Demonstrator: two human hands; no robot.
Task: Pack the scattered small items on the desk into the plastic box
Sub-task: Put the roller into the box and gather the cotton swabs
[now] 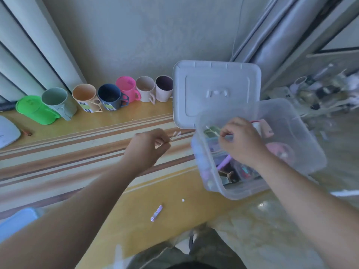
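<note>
Head view. The clear plastic storage box [303, 133] stands at the right edge of the yellow striped desk [97, 148], open, with mixed small items [233, 171] lying inside; its white lid [215, 90] leans upright behind the box's far left corner. The left hand [149, 146], over the middle of the desk just left of the box, pinches a few thin white-tipped sticks [175, 135] between thumb and fingertips. The right hand [240, 140] is inside the box above the contents, its fingers curled round a thin pale stick [212, 131]; blur hides the details. Near the front edge of the desk lie a small lilac clothes peg [156, 213] and, just right of it, a tiny white bit [183, 200]. A row of coloured plastic cups [108, 96] lines the far edge, by the wall
</note>
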